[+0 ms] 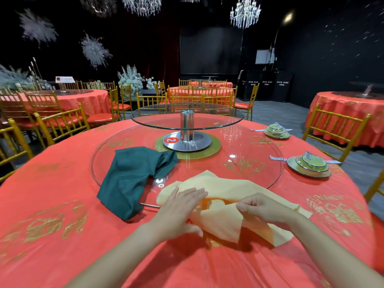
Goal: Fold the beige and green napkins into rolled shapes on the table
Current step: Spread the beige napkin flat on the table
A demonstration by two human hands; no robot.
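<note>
The beige napkin lies crumpled near the front of the round table, partly over the edge of the lower glass disc. My left hand lies flat on its left part with fingers straight. My right hand pinches a raised fold of the beige napkin between thumb and curled fingers, lifting that fold off the table. The green napkin lies loosely heaped to the left, half on the glass disc, untouched by either hand.
A red tablecloth with gold print covers the table. A glass turntable on a steel post stands at the centre. Two stacked dish sets sit at the right. Gold chairs ring the table.
</note>
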